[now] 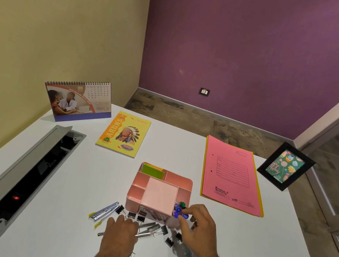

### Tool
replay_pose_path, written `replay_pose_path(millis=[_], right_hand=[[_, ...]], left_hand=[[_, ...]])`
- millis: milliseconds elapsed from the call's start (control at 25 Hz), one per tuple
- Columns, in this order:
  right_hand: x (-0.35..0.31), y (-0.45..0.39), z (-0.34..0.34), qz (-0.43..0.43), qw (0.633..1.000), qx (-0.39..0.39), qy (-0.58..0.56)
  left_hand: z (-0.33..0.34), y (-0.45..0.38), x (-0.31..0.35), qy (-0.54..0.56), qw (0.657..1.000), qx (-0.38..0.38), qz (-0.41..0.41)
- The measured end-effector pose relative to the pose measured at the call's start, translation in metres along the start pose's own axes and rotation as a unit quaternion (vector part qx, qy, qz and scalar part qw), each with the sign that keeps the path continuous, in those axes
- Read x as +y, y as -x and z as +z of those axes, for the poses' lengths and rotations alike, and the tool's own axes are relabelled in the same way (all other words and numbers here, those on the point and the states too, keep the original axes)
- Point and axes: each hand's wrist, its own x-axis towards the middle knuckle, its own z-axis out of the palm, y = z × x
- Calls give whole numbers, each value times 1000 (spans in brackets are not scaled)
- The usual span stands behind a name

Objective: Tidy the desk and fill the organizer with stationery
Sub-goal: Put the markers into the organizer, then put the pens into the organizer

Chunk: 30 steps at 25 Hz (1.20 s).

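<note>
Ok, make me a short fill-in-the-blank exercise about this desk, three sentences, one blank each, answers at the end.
1. The right hand pinches small blue push pins at the near right corner of the ____ plastic desk organizer.
2. The left hand rests on the black binder clips and metal staplers, in front of the ____.
3. The standing desk calendar shows the month ____.

Answers: pink; organizer; JUN

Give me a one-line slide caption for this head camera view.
Right hand drops colored pushpins into pink organizer; left hand rests on binder clips.
</note>
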Motion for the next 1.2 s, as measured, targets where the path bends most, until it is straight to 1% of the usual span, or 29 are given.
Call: replay_pose_path(millis=[120,160,280,320,440,560,640,720,800,920,960,1000,1040,1120,1200], right_hand=[[-4,3,-3,-5,1000,-2,3],[-5,3,-4,-6,1000,7,-1],[-12,0,-9,4,997,64,-33],[-14,-1,-10,4,996,82,-44],[-24,-7,-11,3,992,92,-83],[-35,-13,-11,13,988,55,-145],[-42,-18,-12,21,986,19,-167],[-48,-23,-13,34,984,4,-174],[-53,-29,-16,50,982,8,-183],[-56,-41,-27,82,973,53,-209],[-53,-47,-31,100,965,78,-228],[-50,-53,-35,117,957,104,-244],[-46,-59,-39,129,952,128,-248],[-38,-68,-42,137,955,155,-214],[-32,-75,-40,124,969,157,-146]], left_hand=[[1,-1,-2,9,1000,-5,1],[0,0,-2,24,1000,6,5],[3,-1,-5,89,995,39,11],[5,-2,-5,109,991,74,27],[-2,-1,4,233,955,156,98],[-23,-2,23,298,920,205,149],[-35,-5,32,321,909,217,154],[-45,-9,37,338,901,224,158],[-50,-12,35,374,888,219,151],[-49,-12,20,426,879,192,93],[-46,-11,12,426,882,188,72],[-41,-9,4,410,892,183,58],[-36,-7,-4,377,909,172,51],[-23,-5,-20,287,946,141,59],[-13,-4,-32,204,973,94,55]])
